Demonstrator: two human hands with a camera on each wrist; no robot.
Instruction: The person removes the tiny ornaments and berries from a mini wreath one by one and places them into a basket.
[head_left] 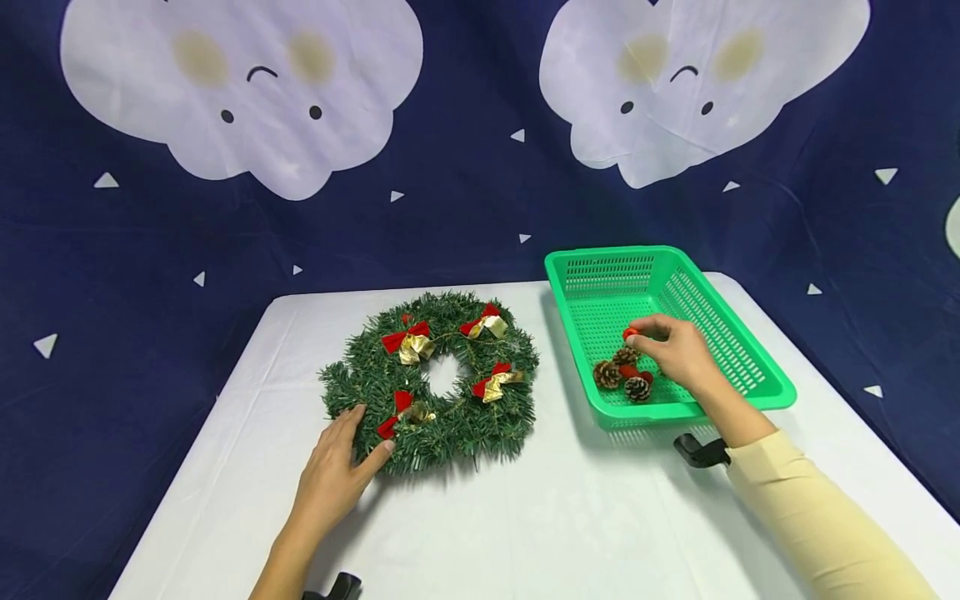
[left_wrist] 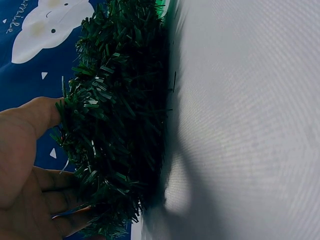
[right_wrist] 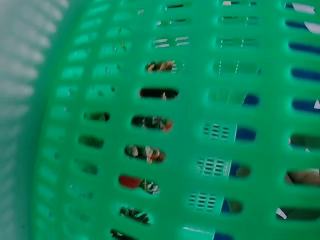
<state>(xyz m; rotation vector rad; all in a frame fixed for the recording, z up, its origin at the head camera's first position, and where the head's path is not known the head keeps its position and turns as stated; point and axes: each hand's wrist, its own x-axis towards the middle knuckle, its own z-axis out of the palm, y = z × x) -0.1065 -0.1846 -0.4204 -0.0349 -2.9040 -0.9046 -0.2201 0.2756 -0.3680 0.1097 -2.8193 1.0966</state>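
A green wreath [head_left: 465, 433] lies on the white table, with several red bows and gold ribbons on it. My left hand [head_left: 333, 471] touches its lower left edge, thumb and fingers spread apart. In the left wrist view, that hand [left_wrist: 25, 155] reaches into the bristly side of the wreath [left_wrist: 115, 115]. Over the green basket [head_left: 750, 350], my right hand [head_left: 678, 354] pinches a small red object [head_left: 630, 332] between thumb and fingers; its kind is too small to tell. Beneath it in the basket lie several pine cones [head_left: 607, 375] and some red pieces [head_left: 647, 377].
The basket's slotted wall [right_wrist: 190, 115] fills the right wrist view and largely hides the right hand there. A dark blue cloth with white clouds [head_left: 465, 225] hangs behind the table [head_left: 570, 517]. Black wrist mounts [head_left: 701, 451] sit below the hands.
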